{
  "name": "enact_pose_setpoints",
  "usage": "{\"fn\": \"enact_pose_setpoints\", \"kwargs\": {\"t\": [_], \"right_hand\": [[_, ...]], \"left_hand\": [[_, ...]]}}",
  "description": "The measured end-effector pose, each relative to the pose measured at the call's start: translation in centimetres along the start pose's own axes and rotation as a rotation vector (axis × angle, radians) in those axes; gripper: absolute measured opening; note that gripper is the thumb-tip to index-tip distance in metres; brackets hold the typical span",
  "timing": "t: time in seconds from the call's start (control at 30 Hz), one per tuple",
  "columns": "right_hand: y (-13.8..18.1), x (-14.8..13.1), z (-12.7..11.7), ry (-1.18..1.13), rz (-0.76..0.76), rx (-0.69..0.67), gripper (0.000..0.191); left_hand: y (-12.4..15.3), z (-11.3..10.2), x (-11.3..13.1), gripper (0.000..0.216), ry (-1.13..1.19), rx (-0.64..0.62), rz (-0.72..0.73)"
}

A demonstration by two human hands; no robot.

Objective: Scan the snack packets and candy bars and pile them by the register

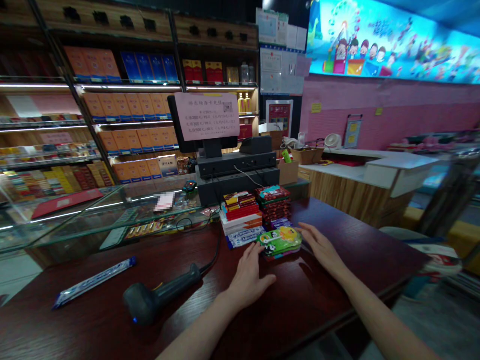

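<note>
A small stack of green packets (279, 241) with cartoon animals lies on the dark wooden counter (292, 310). My left hand (247, 282) is at its near left corner, fingertips against or very close to the edge and thumb stretched out. On the opposite side, my right hand (325, 252) reaches in with extended fingers beside the packets' right edge. Neither hand is wrapped round anything. Just behind the green stack are blue-and-white packets (243, 237), a pile of red and orange packets (242, 212) and a taller pile of dark red packets (275, 202).
A black barcode scanner (161, 295) lies left of my hands, its cable running back toward the register (240, 165). Farther left rests a long blue-and-white packet (95, 281). A glass display case (146, 200) borders the counter's far left; a cardboard box (288, 172) stands behind.
</note>
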State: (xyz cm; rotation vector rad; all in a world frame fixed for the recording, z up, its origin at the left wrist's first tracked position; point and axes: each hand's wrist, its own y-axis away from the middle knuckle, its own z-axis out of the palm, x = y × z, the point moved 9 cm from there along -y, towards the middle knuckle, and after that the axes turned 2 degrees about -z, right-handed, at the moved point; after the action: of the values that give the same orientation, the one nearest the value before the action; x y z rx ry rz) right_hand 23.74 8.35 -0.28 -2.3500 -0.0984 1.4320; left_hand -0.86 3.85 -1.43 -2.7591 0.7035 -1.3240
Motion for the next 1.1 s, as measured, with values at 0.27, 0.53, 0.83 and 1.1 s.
{"fn": "enact_pose_setpoints", "kwargs": {"t": [0.27, 0.53, 0.83, 1.1], "right_hand": [[0.0, 0.0, -0.2, 0.009, -0.007, 0.015, 0.046], [-0.1, -0.7, -0.6, 0.021, -0.021, 0.049, 0.046], [-0.3, -6.0, 2.6, 0.028, -0.125, -0.037, 0.046], [-0.4, -9.9, 9.4, 0.038, -0.215, -0.186, 0.042]], "left_hand": [[-0.1, 0.1, -0.3, 0.077, 0.004, 0.012, 0.005], [0.0, -0.7, 0.1, 0.079, 0.045, 0.027, 0.011], [1.0, -4.7, 1.2, 0.078, -0.032, 0.086, 0.066], [2.8, -11.5, 1.0, 0.064, -0.217, 0.218, 0.019]]}}
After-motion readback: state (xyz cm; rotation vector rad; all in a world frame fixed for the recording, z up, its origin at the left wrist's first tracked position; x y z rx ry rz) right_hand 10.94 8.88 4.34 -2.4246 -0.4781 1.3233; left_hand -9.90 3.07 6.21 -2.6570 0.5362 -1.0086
